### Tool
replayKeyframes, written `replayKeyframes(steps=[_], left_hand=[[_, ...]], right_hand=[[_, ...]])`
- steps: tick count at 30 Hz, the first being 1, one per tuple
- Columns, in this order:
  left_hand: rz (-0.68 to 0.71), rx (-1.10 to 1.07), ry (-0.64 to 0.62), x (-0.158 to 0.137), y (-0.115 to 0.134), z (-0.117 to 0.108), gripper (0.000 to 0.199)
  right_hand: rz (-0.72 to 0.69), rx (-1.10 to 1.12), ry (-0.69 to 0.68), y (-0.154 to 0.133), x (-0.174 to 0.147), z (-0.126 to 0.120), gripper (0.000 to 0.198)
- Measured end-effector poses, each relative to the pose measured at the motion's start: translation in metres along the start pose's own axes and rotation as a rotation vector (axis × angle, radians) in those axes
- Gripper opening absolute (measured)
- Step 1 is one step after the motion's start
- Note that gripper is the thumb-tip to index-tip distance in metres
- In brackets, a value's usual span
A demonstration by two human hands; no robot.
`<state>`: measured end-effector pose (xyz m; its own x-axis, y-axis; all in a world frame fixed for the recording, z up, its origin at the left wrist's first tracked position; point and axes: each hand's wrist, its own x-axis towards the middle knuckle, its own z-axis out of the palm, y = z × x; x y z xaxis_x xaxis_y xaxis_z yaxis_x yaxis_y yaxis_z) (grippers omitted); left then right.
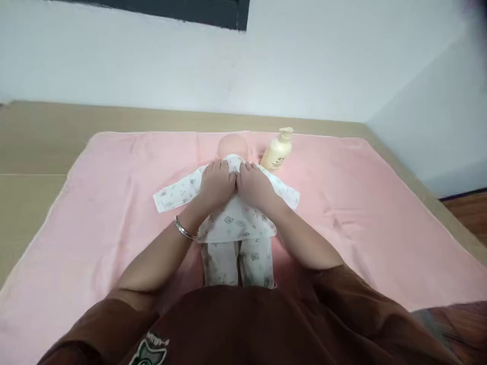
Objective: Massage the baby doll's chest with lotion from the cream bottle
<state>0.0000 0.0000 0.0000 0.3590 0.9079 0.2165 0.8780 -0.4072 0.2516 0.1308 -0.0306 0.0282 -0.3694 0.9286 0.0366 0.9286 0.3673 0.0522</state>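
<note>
Plain white wall (171, 66) at the back of the room, with a chunk of dark frame (205, 11) up around 11 o'clock (clock centered on the chest of the doll, btw). Below that there's a tan surface (34, 147) with a big pink cloth (353, 203) spread over it, kinda wrinkly, and a bit of brown wood floor (470, 215) peeking in around 3.

So the clothed doll (236, 220) is lying on the cloth, near the middle, smooth bald head (232, 146) pointing to 12. It's got a white printed top (243, 228), one sleeve stretched out toward 8–9 o'clock, the other toward 3–4. Matching trousers (256, 261) run down to 6, where the brown shirt (236, 324) of the person cuts them off.

Both hands are on the upper chest, just below the head. Left hand (217, 183) and right hand (254, 183) sit side by side with thumbs close together in the middle, fingers pointing roughly to 12 over the fabric. Honestly can't tell if they're pinching the cloth of the top or just pressing on it. Silvery bracelet (184, 229) on the left wrist.

Oh, and a cream pump bottle (277, 153) with dark writing stands near the head, about 2 o'clock.
</note>
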Motion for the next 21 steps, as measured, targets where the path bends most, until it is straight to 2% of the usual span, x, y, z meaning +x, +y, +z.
replayKeyframes(steps=[5, 10, 14, 17, 21], left_hand=[[-0.136, -0.119, 0.024, 0.007, 0.001, -0.004, 0.031], [-0.113, -0.144, 0.013, 0.003, 0.000, -0.007, 0.038], [-0.183, -0.311, -0.035, 0.002, -0.006, -0.024, 0.048], [-0.260, -0.444, 0.042, 0.000, -0.008, -0.041, 0.055], [-0.286, -0.617, 0.229, -0.004, -0.007, -0.054, 0.061]], right_hand=[[0.070, 0.134, 0.098, -0.005, -0.002, 0.009, 0.046], [0.126, 0.307, 0.127, 0.014, 0.011, 0.017, 0.043], [0.148, 0.441, 0.118, 0.029, 0.019, 0.015, 0.041], [0.114, 0.499, 0.155, 0.030, 0.017, 0.009, 0.040], [0.078, 0.439, 0.237, 0.017, 0.011, 0.007, 0.044]])
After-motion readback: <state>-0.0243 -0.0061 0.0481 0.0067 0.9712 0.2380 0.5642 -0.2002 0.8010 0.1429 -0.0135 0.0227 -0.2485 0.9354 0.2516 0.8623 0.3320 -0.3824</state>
